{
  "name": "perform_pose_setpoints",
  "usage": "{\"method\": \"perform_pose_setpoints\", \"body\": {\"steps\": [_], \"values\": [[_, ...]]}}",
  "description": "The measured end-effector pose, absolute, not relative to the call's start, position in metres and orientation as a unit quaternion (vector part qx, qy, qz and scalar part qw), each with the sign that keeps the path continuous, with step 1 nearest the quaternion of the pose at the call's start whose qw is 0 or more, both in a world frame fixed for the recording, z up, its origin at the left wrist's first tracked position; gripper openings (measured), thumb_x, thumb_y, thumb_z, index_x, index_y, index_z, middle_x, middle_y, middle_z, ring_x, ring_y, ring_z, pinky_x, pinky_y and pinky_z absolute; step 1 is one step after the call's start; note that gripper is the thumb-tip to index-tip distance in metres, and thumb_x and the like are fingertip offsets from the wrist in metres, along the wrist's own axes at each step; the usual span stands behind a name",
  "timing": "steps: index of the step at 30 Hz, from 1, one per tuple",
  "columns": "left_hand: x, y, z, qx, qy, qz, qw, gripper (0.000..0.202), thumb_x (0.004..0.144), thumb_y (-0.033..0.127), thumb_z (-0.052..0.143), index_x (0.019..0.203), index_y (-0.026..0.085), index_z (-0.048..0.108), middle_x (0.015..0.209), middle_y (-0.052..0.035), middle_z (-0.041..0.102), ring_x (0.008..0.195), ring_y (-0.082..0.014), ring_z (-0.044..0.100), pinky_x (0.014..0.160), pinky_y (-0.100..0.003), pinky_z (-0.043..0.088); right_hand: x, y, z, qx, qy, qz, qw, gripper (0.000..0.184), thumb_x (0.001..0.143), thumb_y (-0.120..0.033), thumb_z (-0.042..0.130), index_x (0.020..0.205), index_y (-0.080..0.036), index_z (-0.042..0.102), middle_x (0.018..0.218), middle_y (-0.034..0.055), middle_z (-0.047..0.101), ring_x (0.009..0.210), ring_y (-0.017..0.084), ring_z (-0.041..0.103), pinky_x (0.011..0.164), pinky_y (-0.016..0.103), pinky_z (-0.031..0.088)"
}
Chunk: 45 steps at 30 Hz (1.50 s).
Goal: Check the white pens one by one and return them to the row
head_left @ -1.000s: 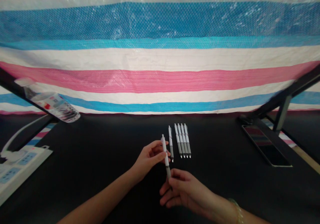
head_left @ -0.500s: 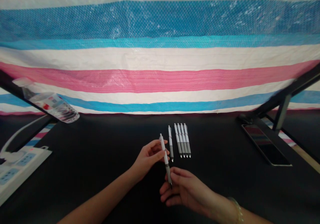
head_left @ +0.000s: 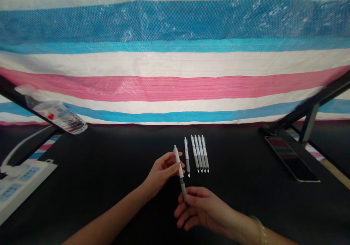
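Note:
My left hand [head_left: 161,172] pinches the white barrel of a white and grey pen [head_left: 179,169], held nearly upright over the black table [head_left: 109,172]. My right hand [head_left: 199,208] grips the pen's grey lower end with thumb and fingers. Just behind the hands, one pen [head_left: 187,156] lies alone, and a tight row of several identical pens [head_left: 199,153] lies to its right, tips toward me.
A white power strip [head_left: 19,185] sits at the left edge. A water bottle [head_left: 54,114] lies tilted at back left. A phone [head_left: 291,158] rests by a black stand [head_left: 311,110] at right. A striped tarp [head_left: 175,62] hangs behind.
The held pen has tilted and shifted slightly left. My right hand has closed a little more around its grey lower end.

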<state>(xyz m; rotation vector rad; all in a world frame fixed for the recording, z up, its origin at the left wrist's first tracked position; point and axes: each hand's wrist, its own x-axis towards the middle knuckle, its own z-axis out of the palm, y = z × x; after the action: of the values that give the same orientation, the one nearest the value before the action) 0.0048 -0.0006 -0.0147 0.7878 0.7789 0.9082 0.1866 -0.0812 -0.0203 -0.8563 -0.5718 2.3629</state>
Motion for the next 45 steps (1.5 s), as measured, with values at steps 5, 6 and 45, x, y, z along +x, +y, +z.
{"method": "perform_pose_setpoints", "body": {"steps": [5,6,45], "values": [[0.006,0.000,-0.012,0.305,0.365,0.442,0.760,0.045,0.071,0.027,0.090,0.110,0.015,0.072,0.084,-0.0046,0.074,0.072,-0.0145,0.070,0.071,-0.026,0.056,0.184,-0.081,-0.028,-0.322,-0.254,0.877,0.251,0.046,0.079,-0.046,0.080,0.091,-0.019,0.045,0.076,0.0056,0.075,0.061,0.018,0.074,0.049,0.018,0.047],[0.006,0.001,-0.011,0.292,0.368,0.450,0.760,0.045,0.070,0.027,0.090,0.109,0.015,0.072,0.083,-0.0043,0.074,0.071,-0.0142,0.069,0.071,-0.026,0.056,0.184,-0.082,-0.028,-0.323,-0.257,0.877,0.247,0.047,0.079,-0.047,0.080,0.091,-0.019,0.044,0.075,0.0052,0.075,0.060,0.018,0.074,0.048,0.018,0.047],[-0.002,-0.003,-0.010,0.365,0.317,0.365,0.796,0.031,0.075,0.028,0.087,0.094,0.015,0.065,0.084,-0.0067,0.074,0.076,-0.0222,0.074,0.072,-0.032,0.058,0.187,-0.079,-0.030,-0.286,-0.216,0.893,0.273,0.044,0.084,-0.050,0.076,0.097,-0.011,0.060,0.093,0.0147,0.077,0.061,0.016,0.071,0.058,0.024,0.050]]}}
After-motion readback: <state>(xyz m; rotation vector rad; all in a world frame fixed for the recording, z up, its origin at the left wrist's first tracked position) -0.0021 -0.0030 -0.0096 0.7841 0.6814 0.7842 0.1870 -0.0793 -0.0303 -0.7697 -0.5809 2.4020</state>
